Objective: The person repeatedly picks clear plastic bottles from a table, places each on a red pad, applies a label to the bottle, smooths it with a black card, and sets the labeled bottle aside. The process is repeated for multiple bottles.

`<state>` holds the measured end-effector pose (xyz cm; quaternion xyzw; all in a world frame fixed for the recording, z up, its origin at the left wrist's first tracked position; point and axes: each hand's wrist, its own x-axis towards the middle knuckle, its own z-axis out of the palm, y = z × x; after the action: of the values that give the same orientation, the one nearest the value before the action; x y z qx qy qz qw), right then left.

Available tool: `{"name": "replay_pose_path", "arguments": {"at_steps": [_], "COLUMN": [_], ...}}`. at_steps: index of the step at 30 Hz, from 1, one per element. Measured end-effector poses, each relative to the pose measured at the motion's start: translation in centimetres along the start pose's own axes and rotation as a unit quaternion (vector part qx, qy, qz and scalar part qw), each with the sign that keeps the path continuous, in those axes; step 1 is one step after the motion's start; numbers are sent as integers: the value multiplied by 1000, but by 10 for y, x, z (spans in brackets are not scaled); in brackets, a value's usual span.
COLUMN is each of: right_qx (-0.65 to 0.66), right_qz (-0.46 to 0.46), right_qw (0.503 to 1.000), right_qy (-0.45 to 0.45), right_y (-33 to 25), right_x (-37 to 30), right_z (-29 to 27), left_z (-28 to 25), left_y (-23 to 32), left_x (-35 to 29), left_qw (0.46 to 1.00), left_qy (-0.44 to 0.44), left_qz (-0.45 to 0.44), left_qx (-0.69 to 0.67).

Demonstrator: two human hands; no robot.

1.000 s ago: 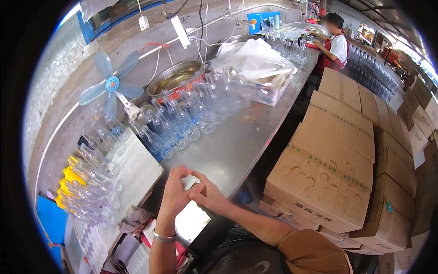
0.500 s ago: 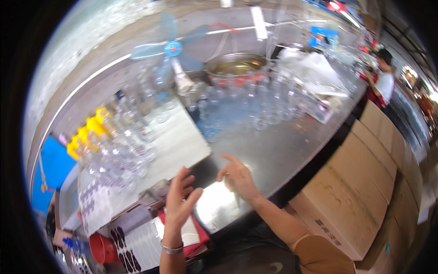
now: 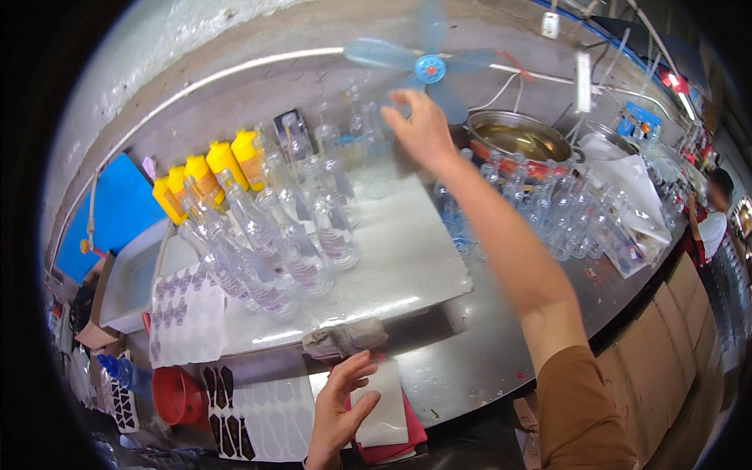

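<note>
At the frame's upper centre, holds right hand with parted, seemingly empty fingers near clear bottles massed centre-left, likely for easy reach, and, at lower centre, left hand loosely open, empty.

Workshop: glass bottles in rows, metal bench, cardboard cartons (printed sheets too).

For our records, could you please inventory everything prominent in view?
Tall glass bottles: many, clear, across bench
Cylindrical plastic bottles: five, yellow, back left
Bladed plastic fan: one, blue, back centre
Liquid-filled round metal basin: one, silver, back right
Round plastic tub: one, red, lower left
Label sheets: several, white, lower left
Cardboard boxes: several, brown, lower right
Co-worker: one, white sleeve, far right
Left grip: one, bare, lower centre
Right grip: one, bare, upper centre
</note>
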<state>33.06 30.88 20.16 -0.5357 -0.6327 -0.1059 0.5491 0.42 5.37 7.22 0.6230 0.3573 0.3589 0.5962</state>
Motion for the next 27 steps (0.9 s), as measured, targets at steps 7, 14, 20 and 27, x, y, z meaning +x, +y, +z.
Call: {"name": "replay_pose_path", "arguments": {"at_steps": [7, 14, 20, 27], "right_qx": [-148, -135, -91, 121], "right_qz": [83, 69, 43, 82], "right_qw": [970, 984, 994, 962], "right_qy": [-175, -97, -50, -231], "right_y": [26, 20, -48, -169], "right_x": [35, 7, -45, -118], "right_z": [64, 37, -40, -104], "left_z": [-18, -6, -9, -1], "left_y": [-9, -6, -6, 0], "left_x": [-10, -8, -31, -38], "left_qw": [999, 999, 1000, 988], "left_qy": [11, 0, 15, 53], "left_qz": [-37, -43, -25, 94], "left_qx": [-5, -18, 9, 112]}}
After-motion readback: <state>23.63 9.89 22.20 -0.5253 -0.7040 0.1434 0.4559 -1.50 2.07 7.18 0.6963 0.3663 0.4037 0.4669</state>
